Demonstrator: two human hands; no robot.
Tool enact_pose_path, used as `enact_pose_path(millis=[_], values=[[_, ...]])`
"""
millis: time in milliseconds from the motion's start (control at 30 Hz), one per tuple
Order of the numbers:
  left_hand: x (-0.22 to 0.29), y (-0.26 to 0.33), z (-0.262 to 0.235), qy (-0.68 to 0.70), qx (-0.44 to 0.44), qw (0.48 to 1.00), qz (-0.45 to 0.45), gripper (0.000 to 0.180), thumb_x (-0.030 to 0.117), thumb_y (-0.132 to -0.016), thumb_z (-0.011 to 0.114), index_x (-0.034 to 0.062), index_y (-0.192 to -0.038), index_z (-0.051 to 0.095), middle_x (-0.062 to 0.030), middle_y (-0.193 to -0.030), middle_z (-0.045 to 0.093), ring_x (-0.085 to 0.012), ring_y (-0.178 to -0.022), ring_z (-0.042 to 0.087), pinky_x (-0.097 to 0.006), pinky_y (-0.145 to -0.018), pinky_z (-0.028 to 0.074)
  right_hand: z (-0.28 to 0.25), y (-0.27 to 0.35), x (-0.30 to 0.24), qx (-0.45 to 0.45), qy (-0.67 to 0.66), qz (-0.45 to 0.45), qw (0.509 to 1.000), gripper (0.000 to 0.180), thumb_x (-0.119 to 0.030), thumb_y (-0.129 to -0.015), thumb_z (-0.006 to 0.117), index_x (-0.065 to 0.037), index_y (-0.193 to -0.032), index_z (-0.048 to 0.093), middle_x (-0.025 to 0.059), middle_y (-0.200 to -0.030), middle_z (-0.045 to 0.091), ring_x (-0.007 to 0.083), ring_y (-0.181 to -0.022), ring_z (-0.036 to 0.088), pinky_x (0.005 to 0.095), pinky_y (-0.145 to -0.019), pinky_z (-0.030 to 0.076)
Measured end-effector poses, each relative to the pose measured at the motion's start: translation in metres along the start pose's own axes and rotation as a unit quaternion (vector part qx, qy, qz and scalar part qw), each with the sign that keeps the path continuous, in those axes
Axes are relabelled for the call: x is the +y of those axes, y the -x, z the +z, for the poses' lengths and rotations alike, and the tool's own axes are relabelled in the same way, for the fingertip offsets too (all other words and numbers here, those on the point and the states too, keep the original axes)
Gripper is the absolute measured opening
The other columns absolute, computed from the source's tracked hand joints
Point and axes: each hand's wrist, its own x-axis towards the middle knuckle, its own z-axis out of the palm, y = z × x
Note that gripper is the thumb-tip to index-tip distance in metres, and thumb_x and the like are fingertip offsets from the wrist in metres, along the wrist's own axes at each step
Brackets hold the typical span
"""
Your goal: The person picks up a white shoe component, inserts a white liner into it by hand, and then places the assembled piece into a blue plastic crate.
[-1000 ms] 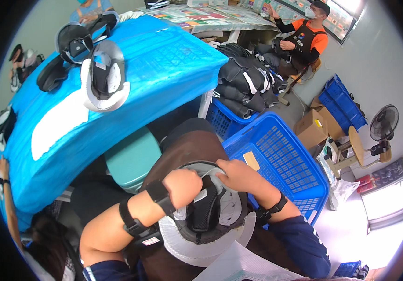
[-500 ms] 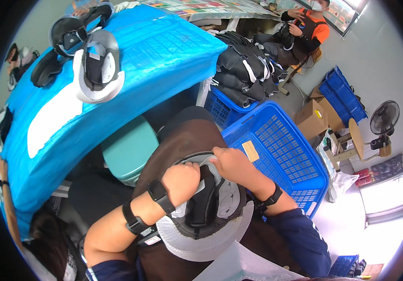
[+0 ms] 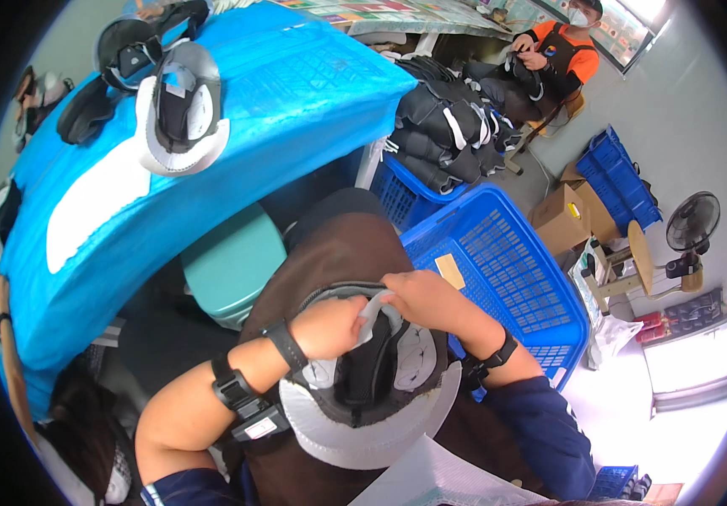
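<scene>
On my lap rests a padded, boot-like piece [image 3: 362, 371], black inside with white oval pads and a wide pale grey flared edge towards me. At its far rim, a thin greyish-white flap of lining [image 3: 371, 315] stands up between my hands. My left hand [image 3: 329, 327] pinches this flap from the left side, fingers closed. From the right, my right hand [image 3: 425, 298] grips the same flap near the rim with thumb and fingers together. The fingertips are partly hidden. A similar boot-like piece [image 3: 210, 153] lies on the blue-covered table.
The blue-covered table [image 3: 296, 80] fills the left, with a teal stool [image 3: 235, 268] below it. A blue basket [image 3: 511, 253] stands at my right, a pile of black padded pieces [image 3: 443, 126] behind it. Further off, a co-worker [image 3: 566, 59] handles a black piece. A fan [image 3: 692, 221] stands far right.
The flap of lining shows wider and more lifted between my hands. My left hand has turned slightly and its forearm lies lower. The co-worker's hands have come together on a black piece.
</scene>
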Motion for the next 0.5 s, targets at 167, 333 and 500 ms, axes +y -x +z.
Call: enact_pose_path(millis=[167, 333, 500], values=[[0.016, -0.004, 0.002, -0.208, 0.083, 0.974, -0.026, 0.012, 0.009, -0.074, 0.047, -0.0006, -0.077, 0.053, -0.0175, -0.061, 0.059, -0.0302, -0.057, 0.060, -0.037, -0.051, 0.048, 0.003, -0.004, 0.002, 0.048, 0.055, -0.005, 0.997, 0.014, -0.015, -0.078, 0.055, -0.003, -0.074, 0.047, 0.0155, -0.065, 0.056, 0.0331, -0.062, 0.056, 0.0408, -0.054, 0.043], [0.010, -0.006, 0.008, -0.206, 0.111, 0.972, -0.005, 0.013, 0.006, -0.071, 0.050, 0.0001, -0.082, 0.052, -0.0134, -0.071, 0.060, -0.0299, -0.061, 0.060, -0.036, -0.055, 0.048, 0.003, 0.002, 0.004, 0.048, 0.000, 0.014, 0.999, 0.017, -0.019, -0.082, 0.052, -0.002, -0.087, 0.054, 0.0166, -0.073, 0.059, 0.0334, -0.069, 0.057, 0.0409, -0.058, 0.045], [0.012, -0.007, 0.008, -0.254, 0.132, 0.958, 0.003, 0.009, 0.007, -0.072, 0.050, 0.0021, -0.079, 0.052, -0.0102, -0.071, 0.059, -0.0252, -0.060, 0.060, -0.033, -0.050, 0.048, 0.005, 0.002, 0.003, 0.047, -0.021, 0.032, 0.998, 0.022, -0.020, -0.083, 0.050, -0.003, -0.095, 0.056, 0.0167, -0.082, 0.060, 0.0324, -0.076, 0.058, 0.0392, -0.062, 0.046]])
